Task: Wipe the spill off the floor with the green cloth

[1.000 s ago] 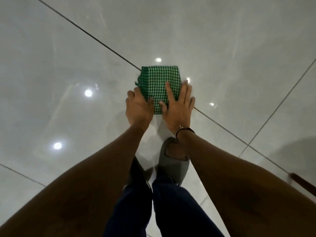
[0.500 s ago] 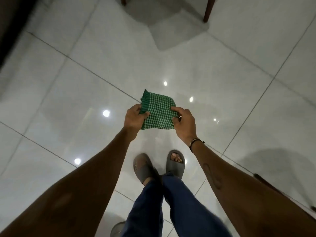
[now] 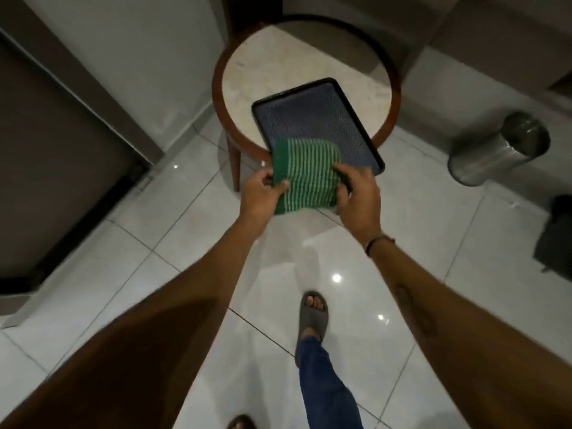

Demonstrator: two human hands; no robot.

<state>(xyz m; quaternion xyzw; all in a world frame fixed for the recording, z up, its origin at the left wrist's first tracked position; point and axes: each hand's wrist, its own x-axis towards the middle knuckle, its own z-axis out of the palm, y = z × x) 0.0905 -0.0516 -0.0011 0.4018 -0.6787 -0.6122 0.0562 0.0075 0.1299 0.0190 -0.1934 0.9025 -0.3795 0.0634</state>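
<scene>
Over the near edge of the round table (image 3: 235, 72), the folded green cloth (image 3: 305, 176) is held in the air between both hands, its far part overlapping the dark tray (image 3: 312, 119) that lies on the tabletop; whether cloth and tray touch cannot be told. At the cloth's left border the left hand (image 3: 260, 193) pinches it between thumb and fingers, and at its right border the right hand (image 3: 359, 196) grips it with curled fingers, a dark band on that wrist. Right of the table stands a metal bin (image 3: 498, 150), with a dark object (image 3: 557, 236) nearer on that side. Left of the table is a dark door (image 3: 55, 156). Below the table, on the glossy tiled floor (image 3: 185, 249), a grey sandal (image 3: 312, 317) steps forward under a blue trouser leg (image 3: 325, 385).
</scene>
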